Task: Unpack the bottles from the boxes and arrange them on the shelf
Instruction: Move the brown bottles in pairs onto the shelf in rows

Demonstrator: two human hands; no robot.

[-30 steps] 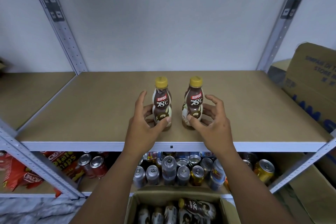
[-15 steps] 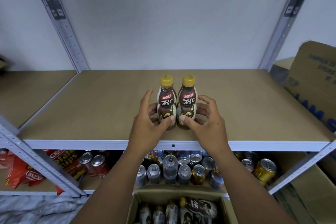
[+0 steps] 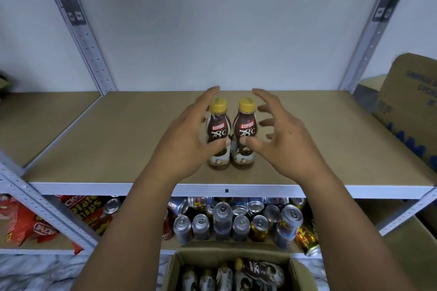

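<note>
Nearest the camera there's the open brown cardboard box (image 3: 227, 251), and it's got plenty of the same brown coffee bottles (image 3: 259, 270) lying in it, so this job is only just getting started. Behind it, the lower shelf is crammed with shiny drink cans (image 3: 223, 220), with red crisp bags (image 3: 30, 227) off to the left.

Now the actual news, up on the tan board shelf (image 3: 118, 149). A second ago each hand was wrapped round its own bottle and there was a clear gap between the two. Then they got slid together, and now both hands have let go. The left hand (image 3: 186, 146) and right hand (image 3: 286, 139) are splayed wide open, fingers spread, holding nothing. The thumbs are right up by the labels and I can't tell if they're brushing them or already off.

The left yellow-capped brown coffee bottle (image 3: 218, 130) and the right yellow-capped brown coffee bottle (image 3: 246, 130) stand upright side by side, pretty much touching, on the near middle of the shelf a bit back from its front edge. Labels face out.

So I'd say that's the first pair placed. The board round them, back to the grey wall (image 3: 212, 30), looks bare, and there's a big cardboard carton (image 3: 411, 111) at far right. Next is probably back down to the box for more.
</note>
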